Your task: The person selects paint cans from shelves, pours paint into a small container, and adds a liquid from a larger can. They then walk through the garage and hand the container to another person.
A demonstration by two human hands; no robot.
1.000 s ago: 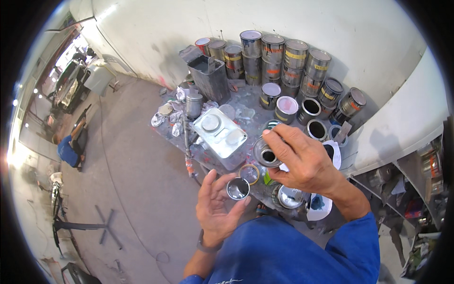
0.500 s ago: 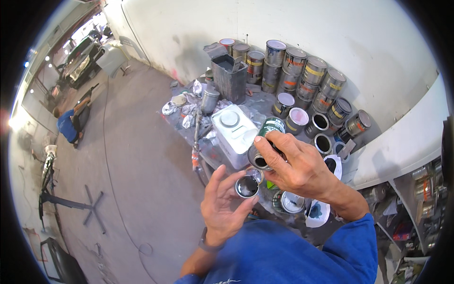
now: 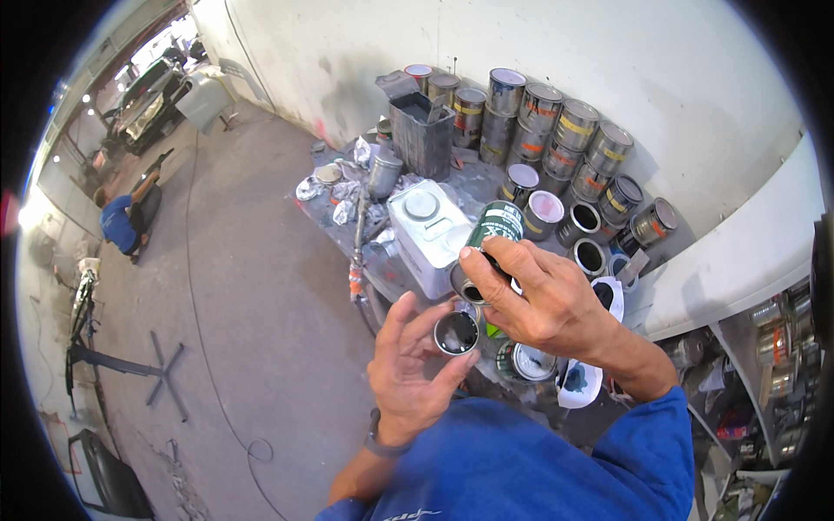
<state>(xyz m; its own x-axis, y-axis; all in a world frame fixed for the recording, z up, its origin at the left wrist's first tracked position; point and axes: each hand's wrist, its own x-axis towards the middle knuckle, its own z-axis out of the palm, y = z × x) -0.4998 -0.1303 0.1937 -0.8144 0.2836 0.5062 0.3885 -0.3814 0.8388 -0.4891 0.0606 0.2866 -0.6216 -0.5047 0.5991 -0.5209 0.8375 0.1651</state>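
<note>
My left hand (image 3: pixel 401 378) pinches a small round metal cup (image 3: pixel 456 333) by its sides, thumb and fingers around the rim. Its inside looks dark, with a few pale spots. Just above and to the right, my right hand (image 3: pixel 552 300) grips a dark green metal can (image 3: pixel 495 226) from above. That can is tilted, its open end lowered toward the cup; no stream shows between them. Beyond my hands stands a white rectangular jug (image 3: pixel 423 234) with a round cap. An opened tin (image 3: pixel 532 363) with pale contents sits under my right wrist.
Stacked paint cans (image 3: pixel 556 139) line the wall behind the table. A dark square bin (image 3: pixel 421 139), a spray gun (image 3: pixel 373 187) and crumpled rags stand at the far left. White dishes (image 3: pixel 580 386) lie right. A person (image 3: pixel 126 221) crouches on the floor farther left.
The view has shifted slightly. Both hands keep their grips, and the can's open end stays close over the cup with little visible difference.
</note>
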